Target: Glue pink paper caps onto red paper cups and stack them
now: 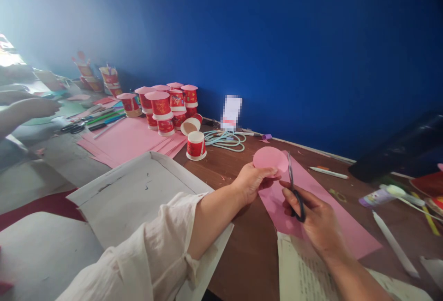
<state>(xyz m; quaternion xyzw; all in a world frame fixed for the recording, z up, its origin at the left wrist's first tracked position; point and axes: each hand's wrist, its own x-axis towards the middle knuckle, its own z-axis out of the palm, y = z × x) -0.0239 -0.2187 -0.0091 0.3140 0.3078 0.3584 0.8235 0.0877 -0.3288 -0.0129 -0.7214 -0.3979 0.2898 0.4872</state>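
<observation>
My left hand [251, 181] pinches a round pink paper disc [270, 159] and holds it up over the brown table [249, 255]. My right hand [311, 215] grips black-handled scissors [294, 185], whose blades point up at the disc's right edge. Under both hands lies a long pink paper sheet [332, 208]. My left arm wears a cream sleeve pushed up to the elbow.
Red paper cups with pink lids [166, 105] are stacked at the back by the blue wall. A lone red cup [196, 146], a coiled cable [224, 139], pink sheets [128, 141], pens, a glue stick [377, 195] and a grey cardboard lid [138, 195] lie around. Another person's hand [34, 107] is at far left.
</observation>
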